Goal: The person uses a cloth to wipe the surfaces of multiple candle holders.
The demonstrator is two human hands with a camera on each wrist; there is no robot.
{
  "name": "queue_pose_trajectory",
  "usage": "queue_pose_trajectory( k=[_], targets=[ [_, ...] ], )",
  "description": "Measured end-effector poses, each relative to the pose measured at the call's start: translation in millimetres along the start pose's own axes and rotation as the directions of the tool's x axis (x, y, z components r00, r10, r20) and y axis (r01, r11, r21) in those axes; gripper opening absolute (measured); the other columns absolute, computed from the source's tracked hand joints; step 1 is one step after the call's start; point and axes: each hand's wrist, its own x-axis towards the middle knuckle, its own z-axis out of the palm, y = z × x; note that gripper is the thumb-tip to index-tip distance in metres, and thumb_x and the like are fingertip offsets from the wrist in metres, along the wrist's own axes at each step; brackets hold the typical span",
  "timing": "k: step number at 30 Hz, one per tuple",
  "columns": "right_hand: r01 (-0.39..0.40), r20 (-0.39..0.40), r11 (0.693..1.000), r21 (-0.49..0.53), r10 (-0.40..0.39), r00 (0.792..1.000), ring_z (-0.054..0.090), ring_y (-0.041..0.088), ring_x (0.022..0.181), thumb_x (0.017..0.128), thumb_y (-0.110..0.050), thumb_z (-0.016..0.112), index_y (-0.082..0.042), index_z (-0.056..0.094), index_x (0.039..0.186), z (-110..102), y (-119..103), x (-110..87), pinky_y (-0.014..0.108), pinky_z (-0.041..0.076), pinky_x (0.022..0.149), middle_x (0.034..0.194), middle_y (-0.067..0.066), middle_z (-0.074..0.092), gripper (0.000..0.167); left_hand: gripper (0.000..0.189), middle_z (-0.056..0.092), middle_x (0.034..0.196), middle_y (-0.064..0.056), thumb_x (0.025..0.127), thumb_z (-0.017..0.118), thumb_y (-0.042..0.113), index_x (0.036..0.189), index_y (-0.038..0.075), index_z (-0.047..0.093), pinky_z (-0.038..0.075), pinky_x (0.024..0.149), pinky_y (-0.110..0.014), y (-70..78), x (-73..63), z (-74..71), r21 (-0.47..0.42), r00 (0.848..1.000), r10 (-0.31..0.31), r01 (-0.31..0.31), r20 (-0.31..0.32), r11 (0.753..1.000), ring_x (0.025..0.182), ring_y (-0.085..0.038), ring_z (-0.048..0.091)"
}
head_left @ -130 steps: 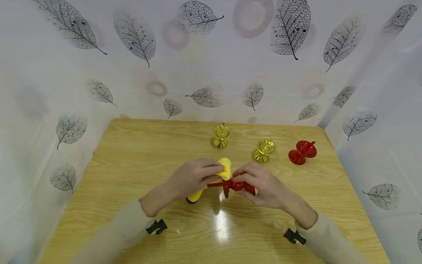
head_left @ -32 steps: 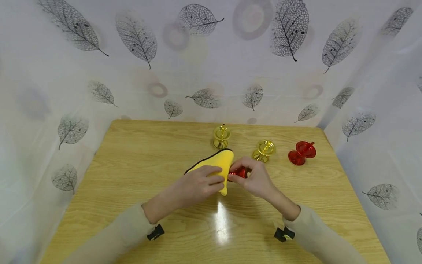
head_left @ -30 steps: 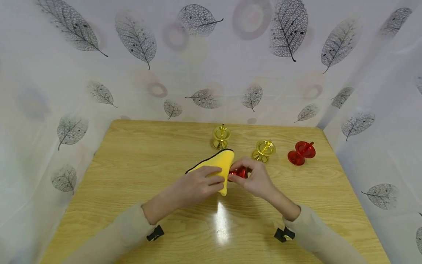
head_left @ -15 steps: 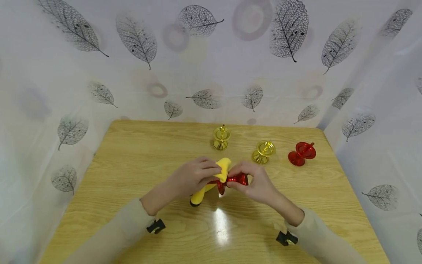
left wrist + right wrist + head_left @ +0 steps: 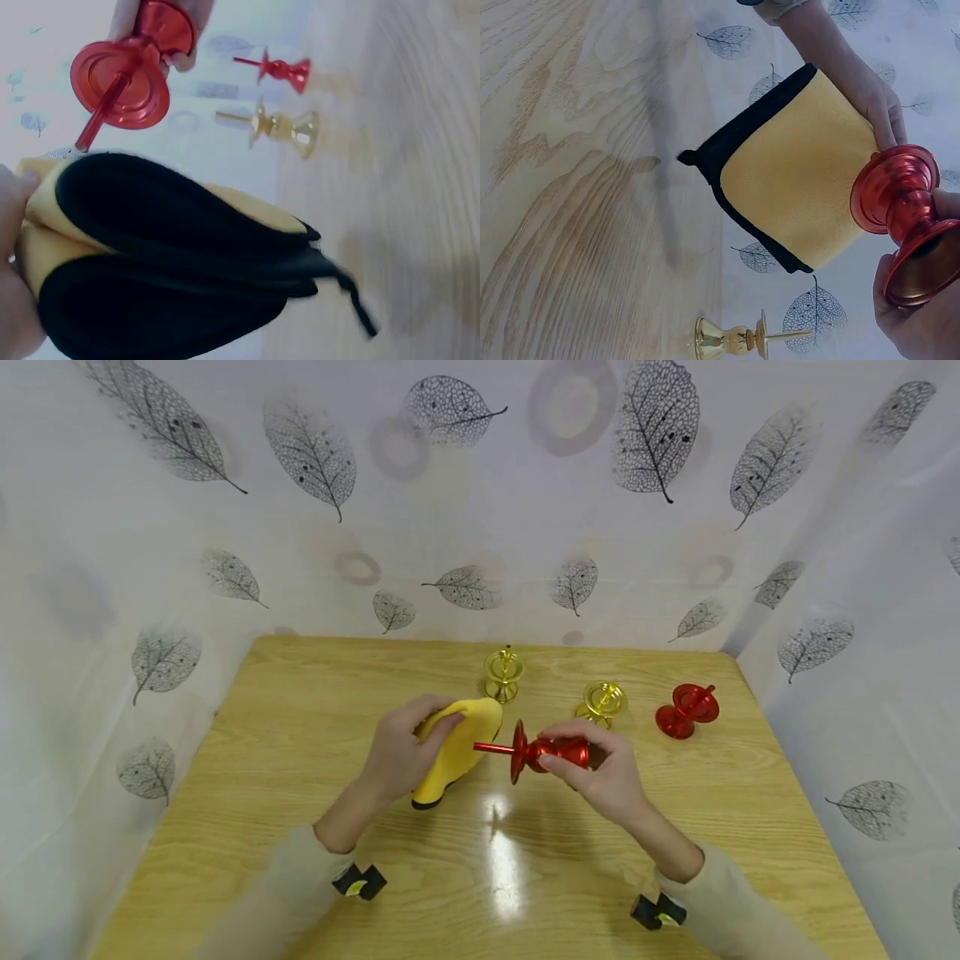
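Note:
My right hand (image 5: 611, 777) grips a red candlestick (image 5: 536, 753) by its stem and base, tipped on its side above the table. Its dish and thin spike point left, toward the cloth. A folded yellow cloth (image 5: 461, 747) with black edging is pinched in my left hand (image 5: 390, 756), between thumb and fingers. In the left wrist view the cloth's dark edging (image 5: 172, 247) hangs below the candlestick's dish (image 5: 124, 86), with the spike tip close over it. The right wrist view has the cloth's yellow face (image 5: 795, 172) spread behind the candlestick, whose hollow base faces the camera.
Two gold candlesticks stand toward the back of the wooden table (image 5: 315, 693), one at the middle (image 5: 504, 675), one farther right (image 5: 600, 700) just beyond my right hand. Another red candlestick (image 5: 686, 710) stands at the right. A leaf-patterned curtain (image 5: 465, 510) surrounds the table.
Earlier the cloth covered the candlestick's dish and spike. Now my left hand has drawn the cloth off to the left, baring the spike, and my right hand has shifted slightly right.

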Motion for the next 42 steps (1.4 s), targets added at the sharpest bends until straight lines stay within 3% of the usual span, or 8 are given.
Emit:
queue_pose_trajectory(
  k=[8, 13, 17, 24, 28, 35, 39, 42],
  targets=[
    [-0.012, -0.185, 0.997, 0.072, 0.025, 0.982, 0.074, 0.006, 0.09, 0.088, 0.011, 0.076, 0.015, 0.071, 0.109, 2, 2, 9.0, 0.017, 0.062, 0.07, 0.107, -0.009, 0.08, 0.022, 0.009, 0.078, 0.09, -0.018, 0.093, 0.075, -0.004, 0.102, -0.005, 0.073, 0.058, 0.057, -0.016, -1.5, -17.0, 16.9, -0.162, 0.967, -0.178, 0.149, -0.18, 0.975, 0.064, -0.02, 0.072],
    [-0.056, -0.322, 0.987, 0.149, 0.102, 0.941, 0.074, 0.006, 0.086, 0.088, 0.016, 0.071, 0.013, 0.073, 0.109, 10, 3, 17.1, 0.016, 0.062, 0.069, 0.1, -0.008, 0.081, 0.021, 0.011, 0.078, 0.093, -0.02, 0.097, 0.074, 0.003, 0.106, -0.004, 0.073, 0.062, 0.06, -0.02, 7.0, -31.5, 34.2, -0.226, 0.934, -0.315, 0.275, -0.167, 0.935, 0.069, -0.021, 0.075],
    [-0.029, -0.384, 0.962, 0.27, 0.136, 0.913, 0.075, 0.008, 0.082, 0.089, 0.018, 0.068, 0.008, 0.076, 0.107, 18, 7, 22.4, 0.02, 0.064, 0.068, 0.097, -0.003, 0.081, 0.022, 0.011, 0.079, 0.093, -0.019, 0.098, 0.073, 0.005, 0.107, -0.003, 0.073, 0.063, 0.06, -0.023, 12.8, -39.6, 50.6, -0.261, 0.925, -0.354, 0.311, -0.137, 0.914, 0.07, -0.022, 0.076],
    [-0.058, -0.413, 0.915, 0.399, 0.236, 0.88, 0.077, 0.01, 0.075, 0.093, 0.016, 0.066, -0.007, 0.08, 0.102, 33, 12, 25.7, 0.024, 0.066, 0.065, 0.092, -0.001, 0.08, 0.028, 0.012, 0.078, 0.093, -0.021, 0.1, 0.071, 0.004, 0.108, -0.005, 0.071, 0.063, 0.057, -0.025, 23.0, -38.1, 70.3, -0.332, 0.911, -0.379, 0.311, -0.161, 0.89, 0.069, -0.023, 0.076],
    [-0.082, -0.425, 0.909, 0.41, 0.27, 0.864, 0.078, 0.009, 0.076, 0.094, 0.013, 0.066, -0.01, 0.081, 0.101, 41, 13, 25.2, 0.023, 0.066, 0.067, 0.092, -0.003, 0.08, 0.028, 0.013, 0.078, 0.091, -0.024, 0.1, 0.07, 0.005, 0.106, -0.007, 0.069, 0.063, 0.056, -0.024, 29.4, -32.1, 75.8, -0.366, 0.89, -0.408, 0.317, -0.204, 0.875, 0.069, -0.029, 0.077],
    [-0.128, -0.382, 0.917, 0.379, 0.281, 0.88, 0.077, 0.007, 0.082, 0.096, 0.011, 0.067, -0.009, 0.079, 0.111, 48, 14, 18.4, 0.022, 0.066, 0.073, 0.099, -0.006, 0.08, 0.028, 0.015, 0.076, 0.087, -0.025, 0.101, 0.07, 0.005, 0.105, -0.009, 0.068, 0.061, 0.055, -0.021, 33.7, -24.4, 78.5, -0.421, 0.841, -0.479, 0.35, -0.254, 0.837, 0.068, -0.016, 0.075],
    [-0.171, -0.357, 0.907, 0.385, 0.317, 0.879, 0.074, 0.007, 0.082, 0.095, 0.012, 0.067, -0.012, 0.079, 0.107, 51, 14, 14.6, 0.021, 0.065, 0.072, 0.101, -0.007, 0.079, 0.03, 0.017, 0.076, 0.087, -0.026, 0.101, 0.07, 0.007, 0.105, -0.009, 0.067, 0.061, 0.055, -0.021, 35.7, -18.9, 77.4, -0.431, 0.832, -0.488, 0.352, -0.263, 0.831, 0.068, -0.01, 0.073],
    [-0.187, -0.354, 0.913, 0.363, 0.321, 0.878, 0.074, 0.007, 0.082, 0.094, 0.013, 0.067, -0.002, 0.077, 0.109, 53, 14, 13.6, 0.021, 0.065, 0.07, 0.101, -0.007, 0.078, 0.023, 0.018, 0.076, 0.085, -0.026, 0.101, 0.071, 0.009, 0.104, -0.008, 0.067, 0.061, 0.054, -0.022, 36.7, -16.5, 77.3, -0.433, 0.829, -0.494, 0.356, -0.262, 0.828, 0.067, -0.01, 0.073]
  ],
)
